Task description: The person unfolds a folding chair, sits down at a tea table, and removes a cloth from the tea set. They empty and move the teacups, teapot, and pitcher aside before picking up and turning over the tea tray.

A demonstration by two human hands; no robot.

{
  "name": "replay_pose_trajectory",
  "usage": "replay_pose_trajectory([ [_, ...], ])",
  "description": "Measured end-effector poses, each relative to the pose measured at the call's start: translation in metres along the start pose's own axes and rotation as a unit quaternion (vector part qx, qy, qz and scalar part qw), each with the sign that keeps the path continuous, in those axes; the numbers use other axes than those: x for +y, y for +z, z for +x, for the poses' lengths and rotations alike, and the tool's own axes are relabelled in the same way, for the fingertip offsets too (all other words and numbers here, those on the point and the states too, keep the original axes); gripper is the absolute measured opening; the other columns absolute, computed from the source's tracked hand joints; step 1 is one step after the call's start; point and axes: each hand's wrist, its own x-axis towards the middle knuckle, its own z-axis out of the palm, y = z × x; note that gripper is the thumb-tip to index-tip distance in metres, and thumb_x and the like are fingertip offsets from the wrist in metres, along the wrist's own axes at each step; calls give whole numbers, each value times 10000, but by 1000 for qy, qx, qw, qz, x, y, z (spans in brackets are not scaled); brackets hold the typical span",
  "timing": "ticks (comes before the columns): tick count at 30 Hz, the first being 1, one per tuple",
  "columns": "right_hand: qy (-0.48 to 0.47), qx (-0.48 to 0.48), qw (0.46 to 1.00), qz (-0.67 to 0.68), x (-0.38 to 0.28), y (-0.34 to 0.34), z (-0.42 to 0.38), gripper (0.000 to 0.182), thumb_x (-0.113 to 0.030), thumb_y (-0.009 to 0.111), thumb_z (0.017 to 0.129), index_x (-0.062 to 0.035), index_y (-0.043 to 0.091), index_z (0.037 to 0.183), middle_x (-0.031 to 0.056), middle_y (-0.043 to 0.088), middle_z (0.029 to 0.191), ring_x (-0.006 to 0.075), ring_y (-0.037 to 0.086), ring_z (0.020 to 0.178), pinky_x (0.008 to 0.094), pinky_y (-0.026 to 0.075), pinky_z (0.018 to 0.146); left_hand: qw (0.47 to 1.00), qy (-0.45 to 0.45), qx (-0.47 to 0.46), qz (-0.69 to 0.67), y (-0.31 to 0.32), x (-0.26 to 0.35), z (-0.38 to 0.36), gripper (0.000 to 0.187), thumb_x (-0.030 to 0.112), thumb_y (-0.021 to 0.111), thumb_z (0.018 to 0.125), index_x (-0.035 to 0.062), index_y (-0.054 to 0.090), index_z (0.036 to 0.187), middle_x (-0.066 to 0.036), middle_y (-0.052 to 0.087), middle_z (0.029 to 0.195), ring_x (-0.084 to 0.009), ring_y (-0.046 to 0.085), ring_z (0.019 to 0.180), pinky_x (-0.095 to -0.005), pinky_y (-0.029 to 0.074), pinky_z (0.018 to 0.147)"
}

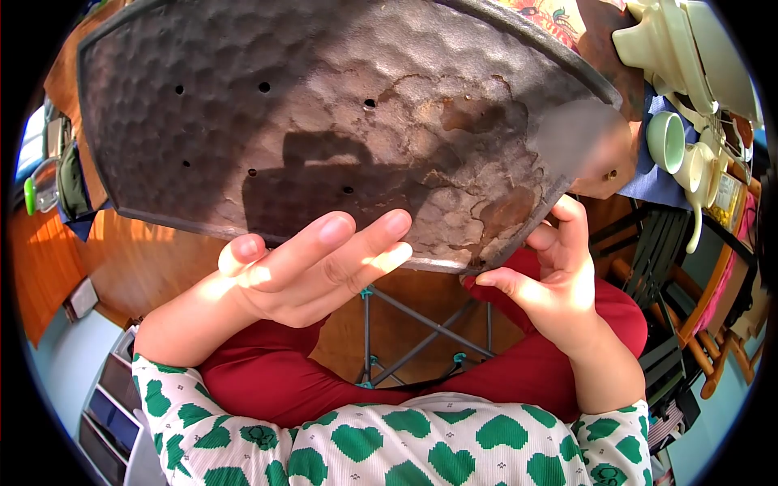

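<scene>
A large dark, dimpled plate [340, 65] fills the upper middle of the head view. It has a raised rim, several small holes and brown, flaking patches toward its right side. My left hand [296, 271] is open before the plate's lower edge, fingers apart and overlapping the rim; contact cannot be made out. At the lower right corner, my right hand [555, 279] curves in a loose C. Its thumb and index fingertip come close to the edge, and red cloth shows in the gap between them. What supports the plate is hidden.
To the right stand a pale green cup [665, 141], a cream pitcher [693, 174] and large cream vessels [681, 49] near a blue cloth [648, 180]. Folding metal legs [421, 328] show between my red-trousered knees. Dark slatted seating [656, 251] is at the right.
</scene>
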Motion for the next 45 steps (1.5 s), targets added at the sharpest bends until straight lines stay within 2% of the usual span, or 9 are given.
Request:
replay_pose_trajectory([
  [7,1,10,1000,4,1,1,0,858,95,788,754,-24,255,1416,207,580,1300,285,594,1200,399,505,1000,1000,28,2,-2,1,-3,0,130,356,628,938,365,737,1008,177,704,1158,-214,422,1331,-435,100,1212],
  [24,84,28,994,70,-23,9,-2,730,75,702,823,-39,286,1413,180,660,1204,198,662,1014,301,543,865,999,5,13,-36,-38,3,13,175,285,594,950,397,707,1024,173,694,1122,-117,513,1146,-358,231,1151],
  [28,54,14,997,60,-22,8,-4,716,80,709,819,-35,310,1403,171,665,1195,193,608,1117,335,492,954,994,-36,-10,-100,-80,11,19,60,342,739,826,294,734,862,125,637,866,-118,544,1010,-334,345,1002],
  [32,38,-8,997,72,-23,7,-6,702,75,711,826,-28,315,1397,162,668,1183,191,610,1113,337,478,975,966,-166,-26,-198,-108,21,43,337,447,824,612,205,592,585,68,505,702,-186,535,891,-352,343,797],
  [33,36,-12,996,80,-24,8,-6,700,76,705,832,-25,311,1401,157,668,1174,189,613,1105,334,478,977,954,-203,-18,-219,-110,26,45,452,495,825,582,184,500,530,65,482,676,-192,521,834,-357,332,776],
  [36,29,-18,997,68,-24,7,-7,700,56,720,834,-26,316,1399,152,677,1160,185,621,1096,336,482,973,911,-317,-96,-247,-124,39,46,302,351,769,803,146,626,633,23,572,649,-176,507,661,-369,366,810],
  [38,39,-17,998,46,-24,4,-8,723,37,742,825,-28,313,1403,163,678,1181,198,618,1117,348,488,967,854,-387,-39,-346,-119,49,37,153,155,670,923,97,693,1063,9,683,814,-143,552,608,-353,392,961],
  [41,19,-15,999,25,-21,4,-6,724,18,757,820,-27,326,1400,160,683,1174,193,633,1091,349,494,958,679,-532,-76,-500,-125,66,35,610,62,689,890,121,388,1417,-46,543,1295,-83,605,819,-298,400,993],
  [45,13,-12,1000,6,-20,3,-6,715,4,767,817,-20,338,1388,160,690,1156,191,641,1078,352,500,961,487,-674,87,-549,-107,77,27,537,257,703,932,65,398,1329,-56,498,1217,-145,502,1160,-315,391,1017],
])
